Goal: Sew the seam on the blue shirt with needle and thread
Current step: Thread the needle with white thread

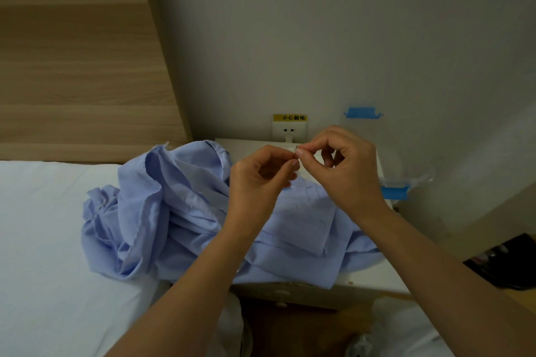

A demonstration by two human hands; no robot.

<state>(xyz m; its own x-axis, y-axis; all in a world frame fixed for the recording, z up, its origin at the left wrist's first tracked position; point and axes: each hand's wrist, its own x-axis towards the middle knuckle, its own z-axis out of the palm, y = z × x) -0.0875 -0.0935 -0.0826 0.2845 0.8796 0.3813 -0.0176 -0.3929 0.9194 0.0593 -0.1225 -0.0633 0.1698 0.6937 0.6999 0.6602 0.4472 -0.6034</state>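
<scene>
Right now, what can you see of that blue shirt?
The blue shirt is light blue woven cloth, crumpled in loose folds, with a hemmed edge turned up at the back. It lies half on the white bed, half on the white bedside cabinet. The left hand and right hand hang above it, not plainly touching.

We see the crumpled light-blue cotton shirt [179, 211] heaped across white bed [43, 226] and nightstand [374, 278] — a thin metal needle [296, 151], barely visible, upright above it.

Flat sheet [43, 226] left, crumpled shirt [179, 211] covering nightstand [371, 278], wall [319, 52] close behind
</scene>
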